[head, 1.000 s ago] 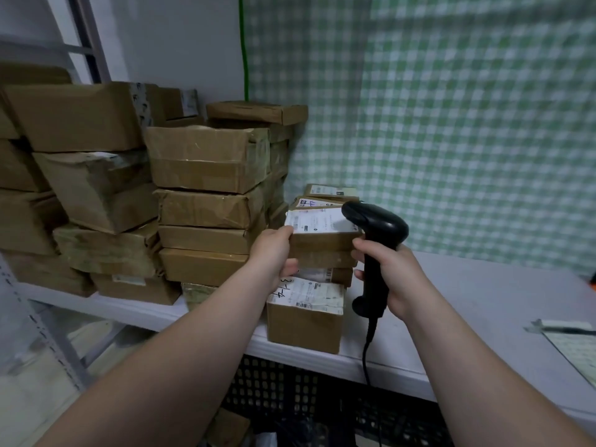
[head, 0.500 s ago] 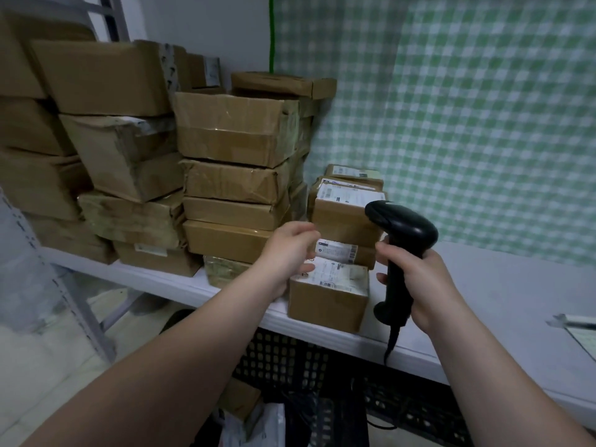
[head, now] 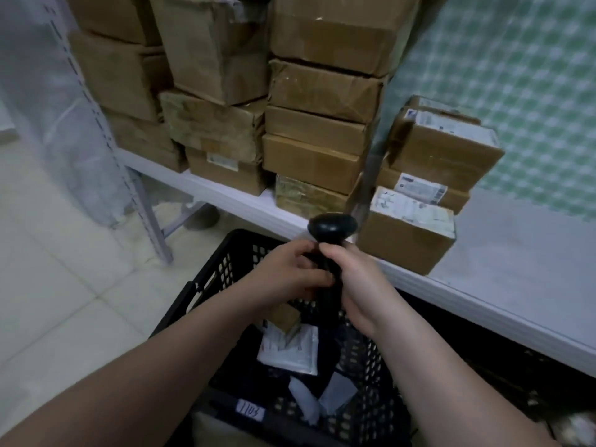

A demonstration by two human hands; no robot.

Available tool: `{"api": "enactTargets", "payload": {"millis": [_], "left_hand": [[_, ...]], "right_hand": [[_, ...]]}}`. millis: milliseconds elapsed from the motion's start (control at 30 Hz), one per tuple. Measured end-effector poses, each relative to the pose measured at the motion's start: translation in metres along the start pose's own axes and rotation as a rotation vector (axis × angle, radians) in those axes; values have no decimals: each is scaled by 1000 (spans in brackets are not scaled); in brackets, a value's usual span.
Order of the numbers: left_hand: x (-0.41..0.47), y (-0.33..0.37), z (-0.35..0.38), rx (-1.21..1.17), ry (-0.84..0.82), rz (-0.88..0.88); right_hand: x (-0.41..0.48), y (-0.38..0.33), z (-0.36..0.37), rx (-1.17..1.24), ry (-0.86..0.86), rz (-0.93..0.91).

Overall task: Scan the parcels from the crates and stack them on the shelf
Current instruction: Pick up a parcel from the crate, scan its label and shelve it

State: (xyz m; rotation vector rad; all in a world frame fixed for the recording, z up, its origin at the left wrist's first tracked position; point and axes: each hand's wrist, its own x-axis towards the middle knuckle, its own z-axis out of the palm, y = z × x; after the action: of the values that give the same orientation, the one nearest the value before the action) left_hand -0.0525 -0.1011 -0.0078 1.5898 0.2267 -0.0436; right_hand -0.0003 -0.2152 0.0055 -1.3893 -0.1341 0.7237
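My right hand [head: 354, 285] grips the handle of a black barcode scanner [head: 332, 224], held upright over a black plastic crate [head: 200, 285]. My left hand [head: 283, 275] is curled against the same handle from the left, fingertips on it. Under my hands the crate holds a small brown box [head: 283, 317], a white mailer [head: 290, 351] and some grey bags [head: 338, 395]. On the white shelf [head: 516, 269] a small pile of labelled parcels [head: 406, 235] stands at the front edge, right of the scanner.
Tall stacks of brown cartons [head: 316, 124] fill the shelf's left part. A perforated shelf post [head: 142, 204] stands on the tiled floor [head: 64, 285] at the left. A green checked cloth [head: 532, 75] hangs behind. A second dark crate [head: 516, 366] sits under the shelf.
My view has dropped from the shelf to the crate. My left hand left the parcel pile and came onto the scanner handle. My right hand lowered the scanner over the crate.
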Motion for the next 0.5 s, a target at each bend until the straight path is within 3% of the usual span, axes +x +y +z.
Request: {"api": "enactTargets", "payload": {"millis": [133,300,367,500], "left_hand": [[-5,-32,-29,-125,62,-69],[7,-74,-82,-210,396,-230],[13,-87,-107,-161,481,-312],[32,-97,-141,-26,444,-382]], "right_hand": [[27,31,36,-10,-41,90],[79,70,48,-44,-52,255],[108,94,36,-157,17,318],[158,156,11,-461,112,419]]}}
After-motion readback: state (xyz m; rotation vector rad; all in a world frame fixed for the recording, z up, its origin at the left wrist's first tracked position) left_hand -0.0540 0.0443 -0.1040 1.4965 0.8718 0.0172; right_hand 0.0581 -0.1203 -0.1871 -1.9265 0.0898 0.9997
